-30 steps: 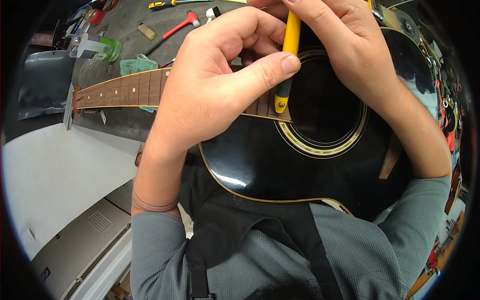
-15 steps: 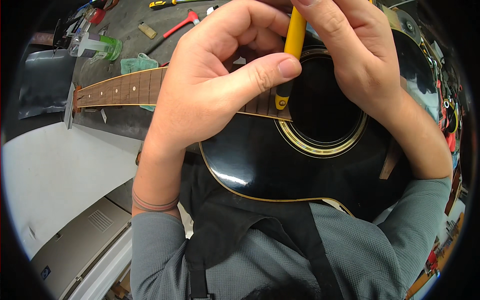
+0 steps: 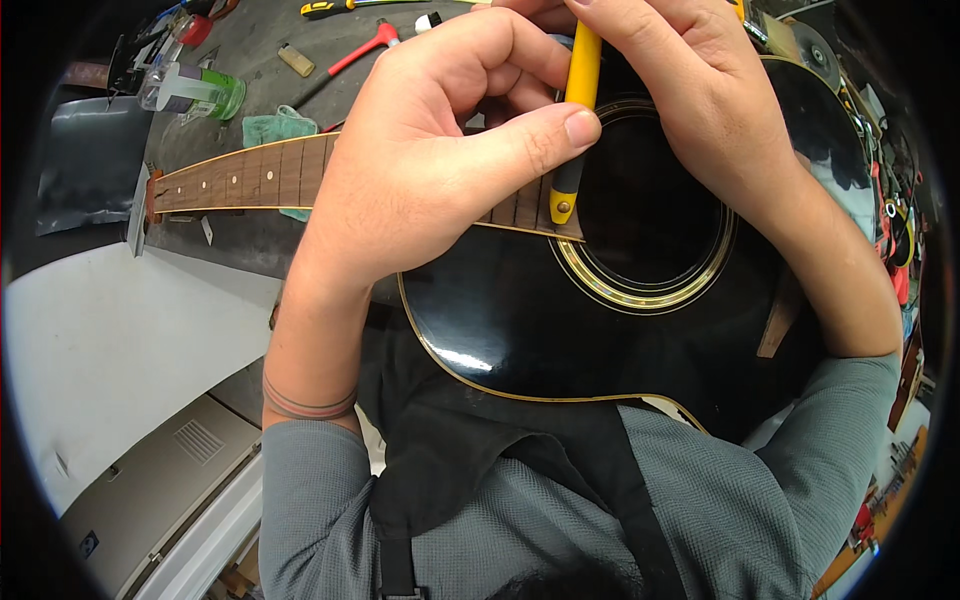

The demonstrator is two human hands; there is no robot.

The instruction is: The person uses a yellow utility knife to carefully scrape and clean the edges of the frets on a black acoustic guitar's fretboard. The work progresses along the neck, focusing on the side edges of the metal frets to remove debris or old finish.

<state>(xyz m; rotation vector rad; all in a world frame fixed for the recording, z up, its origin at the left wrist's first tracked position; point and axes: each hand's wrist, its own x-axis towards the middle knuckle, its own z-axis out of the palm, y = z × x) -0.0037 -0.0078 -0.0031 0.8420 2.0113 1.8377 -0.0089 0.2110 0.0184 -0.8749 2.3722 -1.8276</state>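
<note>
A yellow-and-black tool handle (image 3: 582, 75) stands slantwise over the end of the guitar's fretboard (image 3: 235, 180), beside the sound hole. A small rivet shows at its near, black-and-yellow end; the far end passes out of the picture, so the tool's kind is hidden. My left hand (image 3: 430, 165) is closed about the handle, thumb along its side and fingers curled behind. Higher up, my right hand (image 3: 700, 100) pinches the same handle between thumb and fingers, partly cut off by the upper edge. Beneath both hands lies a glossy black acoustic guitar (image 3: 520, 330) with light binding.
On the grey bench are a red-handled hammer (image 3: 365, 50), a small tan block (image 3: 296, 60), a green cloth (image 3: 278, 127) and a bottle of green liquid (image 3: 205, 95). A yellow-and-black screwdriver (image 3: 325, 9) lies at the back. Assorted tools (image 3: 895, 215) crowd the right side.
My right hand and the upper part of the handle have shifted slightly left. The left hand and the guitar have hardly moved.
</note>
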